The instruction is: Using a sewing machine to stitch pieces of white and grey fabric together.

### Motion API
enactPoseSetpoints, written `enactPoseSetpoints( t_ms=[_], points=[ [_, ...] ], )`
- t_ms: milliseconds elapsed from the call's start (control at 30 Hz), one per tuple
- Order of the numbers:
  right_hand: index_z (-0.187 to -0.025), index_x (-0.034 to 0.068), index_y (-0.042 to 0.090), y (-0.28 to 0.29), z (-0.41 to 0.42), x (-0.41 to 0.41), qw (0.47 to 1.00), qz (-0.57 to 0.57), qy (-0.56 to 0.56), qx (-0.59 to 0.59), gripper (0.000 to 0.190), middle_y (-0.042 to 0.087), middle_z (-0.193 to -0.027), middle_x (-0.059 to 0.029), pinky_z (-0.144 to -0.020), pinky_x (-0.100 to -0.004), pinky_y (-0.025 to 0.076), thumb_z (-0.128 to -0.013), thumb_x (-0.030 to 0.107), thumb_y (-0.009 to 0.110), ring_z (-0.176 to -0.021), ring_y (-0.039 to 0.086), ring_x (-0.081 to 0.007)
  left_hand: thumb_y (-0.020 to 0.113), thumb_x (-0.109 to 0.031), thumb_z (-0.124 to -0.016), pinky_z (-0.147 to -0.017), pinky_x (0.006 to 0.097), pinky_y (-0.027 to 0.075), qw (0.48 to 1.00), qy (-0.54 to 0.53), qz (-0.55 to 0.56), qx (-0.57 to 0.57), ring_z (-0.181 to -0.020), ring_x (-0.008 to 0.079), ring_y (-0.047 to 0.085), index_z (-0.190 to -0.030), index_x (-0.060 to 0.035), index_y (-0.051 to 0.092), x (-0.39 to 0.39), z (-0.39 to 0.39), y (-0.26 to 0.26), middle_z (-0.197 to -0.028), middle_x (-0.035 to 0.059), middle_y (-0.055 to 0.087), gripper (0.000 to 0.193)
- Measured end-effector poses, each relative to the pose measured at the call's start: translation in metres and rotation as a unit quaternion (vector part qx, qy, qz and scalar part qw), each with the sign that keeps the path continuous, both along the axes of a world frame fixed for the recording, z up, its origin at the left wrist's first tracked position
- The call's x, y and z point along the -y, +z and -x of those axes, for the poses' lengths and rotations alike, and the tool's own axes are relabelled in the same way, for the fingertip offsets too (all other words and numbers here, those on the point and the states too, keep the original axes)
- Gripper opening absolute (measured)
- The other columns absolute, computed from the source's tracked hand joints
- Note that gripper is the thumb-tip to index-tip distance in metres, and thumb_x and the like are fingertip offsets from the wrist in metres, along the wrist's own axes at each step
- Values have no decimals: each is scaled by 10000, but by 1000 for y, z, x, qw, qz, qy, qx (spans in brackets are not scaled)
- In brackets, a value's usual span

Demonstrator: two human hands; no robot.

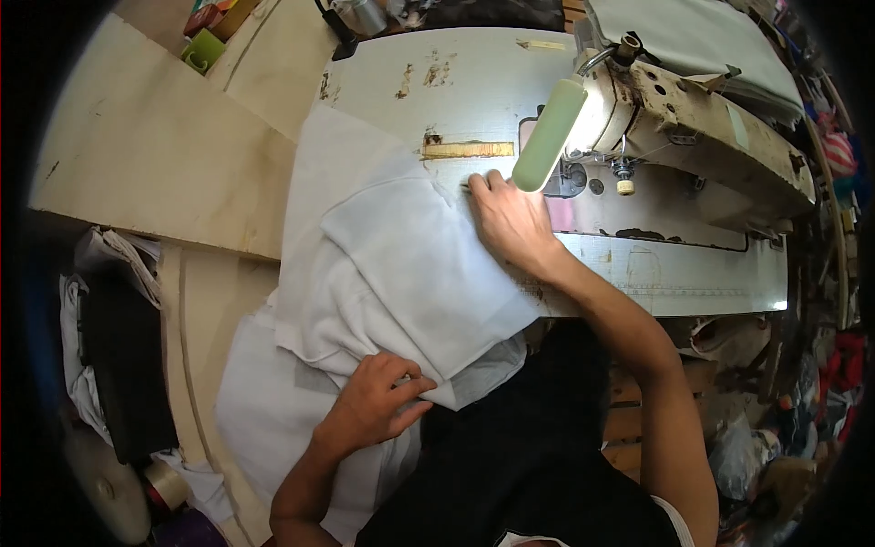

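Note:
White fabric panels (pixel 410 273) lie in loose, overlapping folds across the left of the sewing table and hang over its front edge. My left hand (pixel 376 400) rests at the lower folds, thumb and index finger apart, beside a grey piece (pixel 489 376) showing beneath the white cloth. On the tabletop, just right of the fabric, is my right hand (pixel 513 219) with its fingers bent down. A small dark tip shows by those fingertips; what it belongs to is hidden. Close to this hand stands an industrial sewing machine (pixel 718 130), with a pale green lamp (pixel 550 137) hanging over its needle area.
The sewing table (pixel 383 75) has worn patches and a yellowed tape strip (pixel 468 150). Folded pale cloth (pixel 697 48) is stacked behind the machine. A wooden board (pixel 164 157) adjoins at left. A black item (pixel 126 369) and a thread cone (pixel 167 484) sit lower left.

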State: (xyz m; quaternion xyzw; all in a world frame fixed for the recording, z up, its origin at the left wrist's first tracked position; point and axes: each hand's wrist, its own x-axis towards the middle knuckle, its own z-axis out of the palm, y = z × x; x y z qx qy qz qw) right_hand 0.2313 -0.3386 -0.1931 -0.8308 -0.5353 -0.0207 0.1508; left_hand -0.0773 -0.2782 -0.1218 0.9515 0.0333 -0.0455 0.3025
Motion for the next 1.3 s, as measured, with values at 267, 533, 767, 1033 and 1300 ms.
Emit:
enactPoseSetpoints(
  t_ms=[267,533,767,1033,1300],
  points=[
    [-1261,67,601,1,-22,97,976,-58,-211,4,304,613,-1170,-175,-908,-495,492,-986,197,593,-1135,584,-353,819,-98,-707,-928,416,424,990,-53,-104,74,-1032,246,553,-1096,-153,732,7,-5,-39,-1072,40,604,402],
    [-1159,56,695,38,57,160,885,-173,119,-415,496,695,-1069,-116,-939,-406,485,-775,305,886,-1016,654,-304,629,104,-793,-840,301,489,955,202,89,200,-925,203,647,-1010,-24,719,-82,-62,27,-980,82,675,268],
    [-1083,43,680,20,89,101,885,-310,30,-347,447,636,-1186,-142,-920,-414,479,-752,249,899,-1081,606,-315,663,-11,-902,-810,305,484,887,385,-20,253,-885,193,644,-1024,-21,709,-139,-71,31,-938,72,680,131],
    [-1016,94,698,58,80,60,890,-333,181,-253,459,453,-1480,-262,-1126,-559,348,-744,427,862,-1406,394,-488,700,-45,-873,-804,370,512,920,284,-110,248,-889,307,668,-1015,3,694,-162,-77,-15,-958,142,683,150],
    [-999,32,691,44,52,17,896,-162,232,-343,239,659,-981,-130,-808,-411,548,-803,135,780,-895,664,-350,732,-23,-839,-825,319,504,963,65,229,130,-896,174,646,-957,1,682,-155,-10,76,-937,68,672,131]
  ],
)
